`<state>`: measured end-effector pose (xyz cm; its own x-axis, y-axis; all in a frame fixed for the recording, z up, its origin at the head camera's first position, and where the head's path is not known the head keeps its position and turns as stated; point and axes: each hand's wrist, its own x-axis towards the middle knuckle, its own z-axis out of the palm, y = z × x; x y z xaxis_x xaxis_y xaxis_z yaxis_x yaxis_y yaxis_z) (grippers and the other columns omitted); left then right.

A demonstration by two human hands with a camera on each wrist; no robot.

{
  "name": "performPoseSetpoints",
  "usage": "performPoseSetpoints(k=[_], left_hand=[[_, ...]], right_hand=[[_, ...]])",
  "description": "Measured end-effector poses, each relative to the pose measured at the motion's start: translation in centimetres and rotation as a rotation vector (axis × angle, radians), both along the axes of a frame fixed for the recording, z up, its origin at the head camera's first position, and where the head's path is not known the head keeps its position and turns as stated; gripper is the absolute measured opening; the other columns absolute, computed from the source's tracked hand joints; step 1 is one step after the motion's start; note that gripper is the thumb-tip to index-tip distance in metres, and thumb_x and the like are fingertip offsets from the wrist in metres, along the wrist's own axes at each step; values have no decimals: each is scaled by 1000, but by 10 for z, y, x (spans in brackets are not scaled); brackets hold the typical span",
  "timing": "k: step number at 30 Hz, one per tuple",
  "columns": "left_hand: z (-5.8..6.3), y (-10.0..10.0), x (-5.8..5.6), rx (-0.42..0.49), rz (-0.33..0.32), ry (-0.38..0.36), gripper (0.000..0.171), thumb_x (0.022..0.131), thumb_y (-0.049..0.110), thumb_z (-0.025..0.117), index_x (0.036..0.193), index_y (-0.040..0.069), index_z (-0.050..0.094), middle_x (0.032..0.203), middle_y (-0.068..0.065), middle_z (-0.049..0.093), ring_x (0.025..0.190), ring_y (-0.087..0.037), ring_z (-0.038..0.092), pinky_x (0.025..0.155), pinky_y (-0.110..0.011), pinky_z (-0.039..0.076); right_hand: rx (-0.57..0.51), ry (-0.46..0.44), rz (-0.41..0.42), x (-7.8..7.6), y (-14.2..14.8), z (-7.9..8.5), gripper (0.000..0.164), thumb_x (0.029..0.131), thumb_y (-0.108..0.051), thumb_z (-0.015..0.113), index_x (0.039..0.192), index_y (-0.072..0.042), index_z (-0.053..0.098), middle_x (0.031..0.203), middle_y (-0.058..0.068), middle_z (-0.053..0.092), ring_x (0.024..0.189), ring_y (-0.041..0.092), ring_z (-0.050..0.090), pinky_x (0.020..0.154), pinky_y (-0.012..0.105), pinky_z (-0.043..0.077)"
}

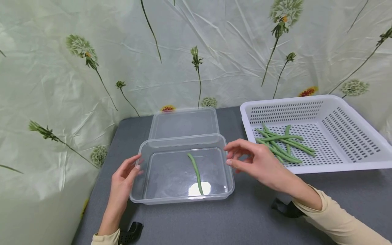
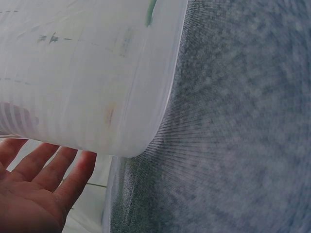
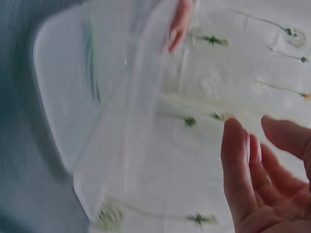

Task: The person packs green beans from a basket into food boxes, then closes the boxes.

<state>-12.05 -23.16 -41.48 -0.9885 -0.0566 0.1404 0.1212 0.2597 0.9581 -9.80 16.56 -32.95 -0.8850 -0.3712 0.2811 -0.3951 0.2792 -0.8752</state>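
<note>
A clear plastic food container lies uncovered on the grey table, with a single green bean on its floor. My left hand is at the container's left side, fingertips right at the rim; in the left wrist view the fingers stretch out along the wall. Just off the right rim hovers my right hand, its fingers loosely bent and nothing between thumb and fingertips in the right wrist view. More green beans lie in a loose pile in the white basket to the right.
The white perforated basket stands at the right of the table, partly behind my right hand. A clear flat lid lies behind the container. A curtain with a flower print hangs along the table's back and left edges.
</note>
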Motion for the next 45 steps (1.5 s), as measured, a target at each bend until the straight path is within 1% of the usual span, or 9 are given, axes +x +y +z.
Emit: performPoseSetpoints(k=[6,10,16,20,23,28,32,37,45], left_hand=[[0,1,0,4,9,0,36,103,13,53,138,5,55,140,-13,53,121,-14,55,87,-22,51],[1,2,0,-14,18,-4,36,103,12,53,138,6,55,139,-12,54,120,-14,56,87,-21,51],[1,3,0,-28,30,-14,36,103,12,53,138,7,55,138,-12,54,118,-14,57,86,-21,51],[2,3,0,-21,31,-23,36,103,12,54,138,7,55,138,-11,54,117,-13,57,85,-21,51],[2,2,0,-9,30,-29,37,102,12,54,139,7,55,138,-11,55,117,-11,58,85,-21,51],[1,2,0,-4,36,-28,36,102,11,55,138,6,56,138,-11,55,116,-10,58,85,-20,51],[0,2,0,5,29,-32,36,102,11,55,137,6,56,138,-12,55,117,-11,58,86,-22,51],[-1,2,1,4,39,-40,35,102,11,55,137,6,57,137,-14,56,116,-12,59,86,-23,52],[1,1,1,-6,39,-30,36,102,11,55,137,6,56,135,-13,57,115,-13,60,85,-22,51]], right_hand=[[141,123,-14,7,42,25,36,89,-3,73,119,-22,65,103,-5,67,88,13,65,70,26,56],[261,214,-15,3,70,38,42,86,1,74,121,-20,65,106,-6,68,91,9,64,74,21,53],[474,271,-9,-18,110,54,42,83,-1,78,116,-24,67,101,-13,67,89,4,61,74,17,51],[577,212,30,-40,134,55,40,84,-5,78,117,-24,66,99,-13,65,88,5,60,73,20,52],[624,121,68,-57,147,50,36,87,-9,76,119,-22,66,102,-12,64,89,6,60,74,24,54],[612,7,137,-83,166,30,31,90,-9,73,118,-20,66,107,-7,65,89,9,63,77,28,55],[583,-31,153,-99,177,10,33,89,-8,74,119,-17,66,109,-3,65,91,11,63,77,29,55],[538,-59,174,-115,184,-12,37,89,-3,73,124,-9,63,113,9,64,92,18,65,77,30,55],[427,-125,295,-130,191,-33,39,90,-2,70,126,6,57,117,22,60,94,26,66,78,27,54]])
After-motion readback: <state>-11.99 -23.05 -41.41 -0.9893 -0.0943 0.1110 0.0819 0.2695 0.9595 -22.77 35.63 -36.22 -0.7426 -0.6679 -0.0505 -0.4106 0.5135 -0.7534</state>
